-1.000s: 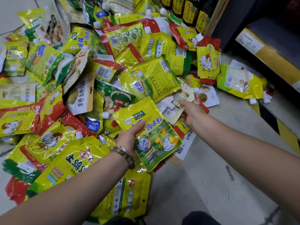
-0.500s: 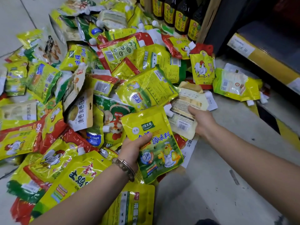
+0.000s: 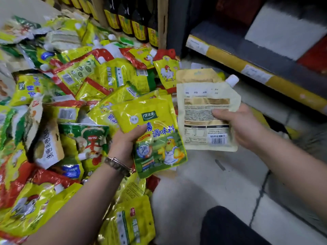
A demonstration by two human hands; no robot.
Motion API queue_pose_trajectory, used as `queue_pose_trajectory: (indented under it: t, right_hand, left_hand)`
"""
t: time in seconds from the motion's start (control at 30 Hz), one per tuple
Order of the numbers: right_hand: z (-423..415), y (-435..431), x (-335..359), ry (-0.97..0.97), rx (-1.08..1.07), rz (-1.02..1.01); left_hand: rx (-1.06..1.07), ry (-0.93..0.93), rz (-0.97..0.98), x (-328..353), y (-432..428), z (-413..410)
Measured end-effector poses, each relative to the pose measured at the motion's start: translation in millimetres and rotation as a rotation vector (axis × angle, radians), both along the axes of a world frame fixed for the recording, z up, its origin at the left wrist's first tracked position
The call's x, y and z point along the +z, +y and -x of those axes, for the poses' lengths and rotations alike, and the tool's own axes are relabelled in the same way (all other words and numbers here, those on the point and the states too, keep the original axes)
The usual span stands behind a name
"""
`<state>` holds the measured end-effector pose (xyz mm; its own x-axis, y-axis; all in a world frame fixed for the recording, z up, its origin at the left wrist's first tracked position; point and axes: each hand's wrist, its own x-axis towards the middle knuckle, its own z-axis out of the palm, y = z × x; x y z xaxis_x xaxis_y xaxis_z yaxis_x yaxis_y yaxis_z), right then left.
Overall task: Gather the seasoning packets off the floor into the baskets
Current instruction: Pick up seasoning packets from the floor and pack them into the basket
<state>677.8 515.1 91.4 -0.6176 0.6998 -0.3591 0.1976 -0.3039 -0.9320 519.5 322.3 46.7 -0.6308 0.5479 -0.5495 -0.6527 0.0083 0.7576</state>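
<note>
Well, with the left hand (image 3: 123, 144) gripping a yellow chicken packet (image 3: 157, 138) and the right hand (image 3: 238, 129) pinching a pale spouted pouch (image 3: 203, 106) above the floor heap (image 3: 70, 96), either slick bag may slip, as no basket shows.

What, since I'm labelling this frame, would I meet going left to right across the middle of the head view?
white-label packet → green-and-red packet → left hand → yellow chick packet it grips → pale spouted pouch → right hand gripping that pouch → yellow shelf edge
</note>
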Motion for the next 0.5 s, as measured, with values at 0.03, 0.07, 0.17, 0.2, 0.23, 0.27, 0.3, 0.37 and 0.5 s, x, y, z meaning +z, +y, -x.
queue_pose_trajectory:
  t: [0.03, 0.07, 0.17, 0.2, 0.23, 0.27, 0.3, 0.37, 0.5]
  right_hand:
    - [-10, -4, 6, -0.007, -0.008, -0.01]
    - [-19, -8, 14, -0.009, -0.021, -0.017]
    - [-48, -19, 42, -0.01, -0.103, -0.034]
    - [-57, -23, 52, -0.009, -0.125, -0.043]
    - [-65, -28, 64, -0.008, -0.145, -0.054]
    - [-72, -32, 76, -0.002, -0.166, -0.067]
    - [-79, -37, 89, 0.01, -0.191, -0.085]
    - [-92, -44, 114, 0.036, -0.247, -0.143]
    - [-122, -51, 164, 0.042, -0.337, -0.261]
  left_hand:
    - [-0.017, 0.031, -0.004, 6, 3, -3]
    - [-0.035, 0.054, -0.014, 12, 4, -7]
    - [-0.078, 0.107, -0.016, 34, 10, -19]
    - [-0.091, 0.13, 0.019, 42, 11, -22]
    - [-0.101, 0.164, 0.056, 52, 13, -25]
    - [-0.115, 0.214, 0.071, 60, 14, -28]
    - [-0.129, 0.268, 0.059, 70, 16, -31]
    - [-0.146, 0.382, 0.024, 92, 23, -40]
    - [-0.192, 0.493, -0.112, 148, 42, -67]
